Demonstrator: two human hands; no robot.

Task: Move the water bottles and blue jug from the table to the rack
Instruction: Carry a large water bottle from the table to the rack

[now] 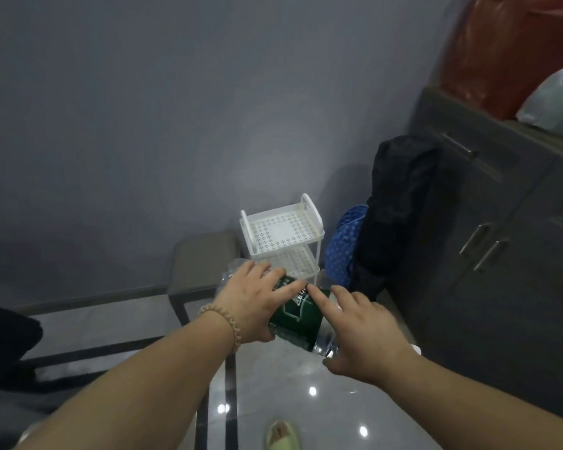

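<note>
A clear water bottle (301, 315) with a dark green label lies tilted on its side in mid air, held between both hands. My left hand (254, 300), with a bead bracelet on the wrist, grips its upper left part. My right hand (359, 336) holds the lower right end, its index finger stretched across the label. Behind the bottle against the grey wall stands a white plastic rack (283, 241) with perforated shelves; its top shelf holds nothing. A blue patterned object (342, 245) sits right of the rack; I cannot tell whether it is the jug.
A grey stool (202, 264) stands left of the rack. A black bag (397, 216) leans on a dark cabinet (501, 238) at the right, with red and white bags on top. The glossy tiled floor (290, 401) lies below; a green slipper (281, 435) shows at the bottom.
</note>
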